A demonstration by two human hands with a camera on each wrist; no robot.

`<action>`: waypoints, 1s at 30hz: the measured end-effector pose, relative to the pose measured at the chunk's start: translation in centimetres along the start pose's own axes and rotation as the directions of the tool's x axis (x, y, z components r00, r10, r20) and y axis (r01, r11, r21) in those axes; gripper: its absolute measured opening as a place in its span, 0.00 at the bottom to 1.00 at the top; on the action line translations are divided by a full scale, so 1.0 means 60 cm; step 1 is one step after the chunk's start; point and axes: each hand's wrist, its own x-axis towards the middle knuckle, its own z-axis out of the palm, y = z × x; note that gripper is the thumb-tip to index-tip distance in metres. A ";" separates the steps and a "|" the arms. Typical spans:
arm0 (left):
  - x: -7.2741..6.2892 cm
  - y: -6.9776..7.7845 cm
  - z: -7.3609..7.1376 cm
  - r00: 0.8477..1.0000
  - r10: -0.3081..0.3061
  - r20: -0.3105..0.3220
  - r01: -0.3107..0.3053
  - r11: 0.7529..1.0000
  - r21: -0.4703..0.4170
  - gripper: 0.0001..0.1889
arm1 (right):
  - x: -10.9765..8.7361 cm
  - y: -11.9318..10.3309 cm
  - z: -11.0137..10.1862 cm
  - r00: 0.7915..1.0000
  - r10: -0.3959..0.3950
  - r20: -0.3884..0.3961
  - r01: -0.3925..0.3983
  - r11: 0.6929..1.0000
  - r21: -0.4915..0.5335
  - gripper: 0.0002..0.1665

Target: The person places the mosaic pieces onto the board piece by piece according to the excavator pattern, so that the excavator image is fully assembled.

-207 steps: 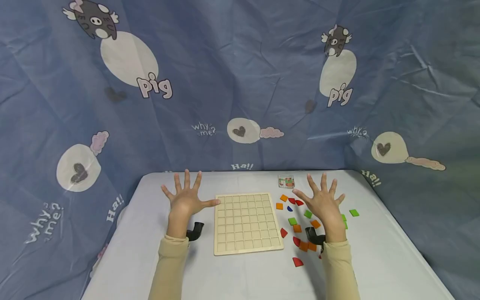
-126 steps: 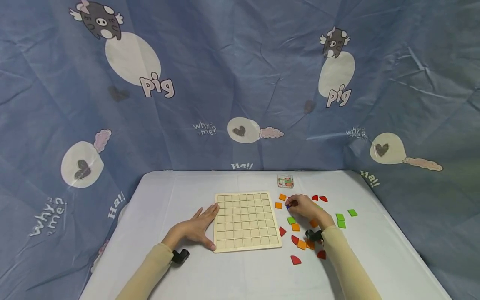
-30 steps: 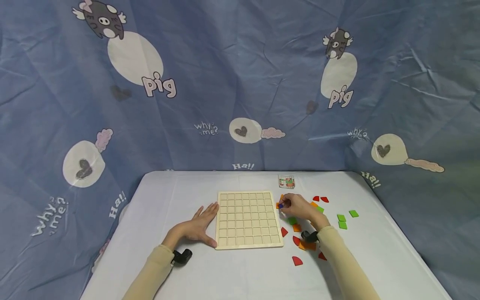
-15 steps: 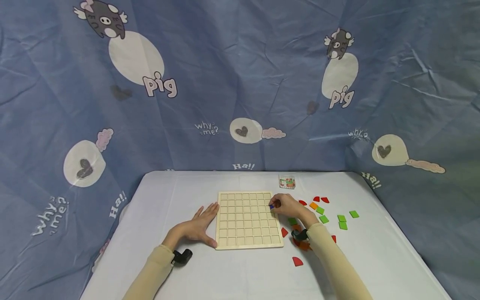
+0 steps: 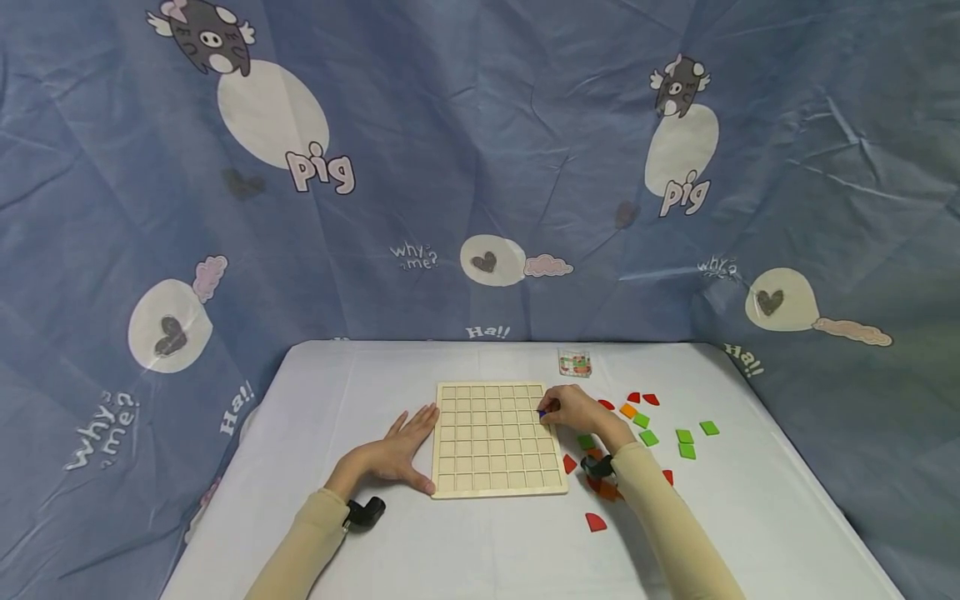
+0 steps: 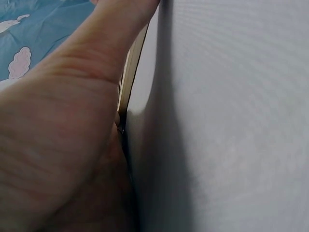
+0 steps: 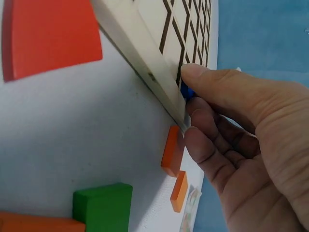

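L hand (image 5: 390,460): fingers spread, gripping nothing, resting at the L edge of the board (image 5: 480,461). Board looks thin, stiff, prob. wood, light enough to slide, so best steadied by its rim. R hand (image 5: 573,408) pinches the blue pc (image 7: 186,91) btwn thumb & fingers, at the board's R edge toward the far corner; can't tell if it's seated. Pc prob. light, hard, slightly slippery, not fragile; hold by opp. edges. Further R, on the table (image 5: 750,517): red pc (image 5: 596,522), green pc (image 5: 709,428).
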 end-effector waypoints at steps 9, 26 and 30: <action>0.001 0.005 -0.001 1.000 -0.007 0.000 0.007 1.000 0.001 0.73 | -0.003 -0.001 -0.001 1.000 0.020 0.001 -0.020 1.000 -0.001 0.07; -0.001 0.004 0.000 1.000 -0.004 -0.006 0.004 1.000 -0.002 0.73 | -0.009 0.017 -0.006 0.995 0.049 -0.087 -0.039 0.994 0.105 0.07; -0.001 0.002 0.000 1.000 -0.008 -0.004 0.008 1.000 0.010 0.73 | -0.006 0.012 -0.001 0.998 0.024 -0.066 -0.019 0.996 0.082 0.07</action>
